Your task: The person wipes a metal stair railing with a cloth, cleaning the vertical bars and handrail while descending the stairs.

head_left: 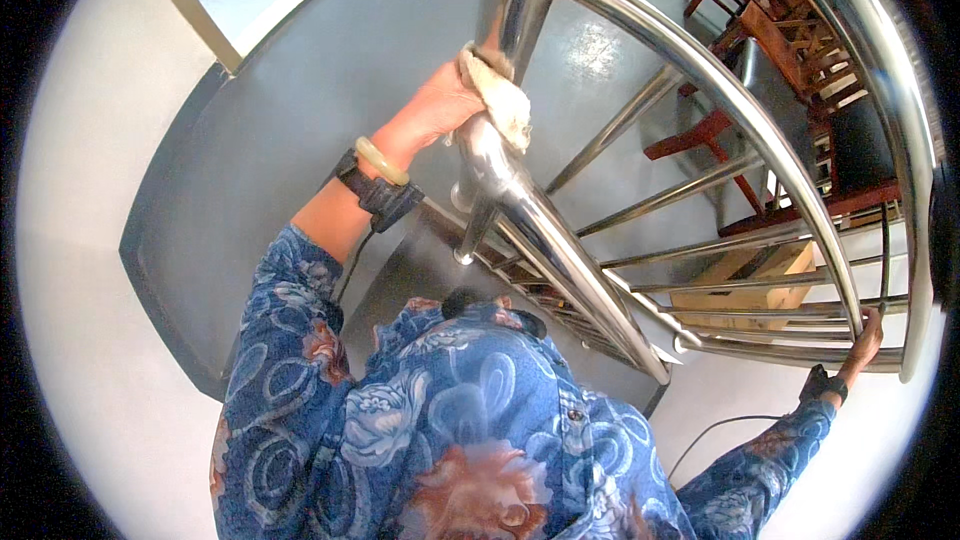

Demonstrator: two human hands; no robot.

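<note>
Your blue floral shirt [470, 430] fills the near side of the steel post [516, 10]. Your left hand [428, 118] is closed on a pale cloth [503, 108] that's up against that post — so I'd call the wiping there underway, not finished. Your right hand [868, 342] is well off to the post's right, at the low end of the curved rail [790, 150]; can't tell if it's really gripping. How much is done? Honestly hard to say — the bars [612, 130] right of the post look shiny, but shine alone doesn't prove they're wiped, so they could be done or left.
</note>
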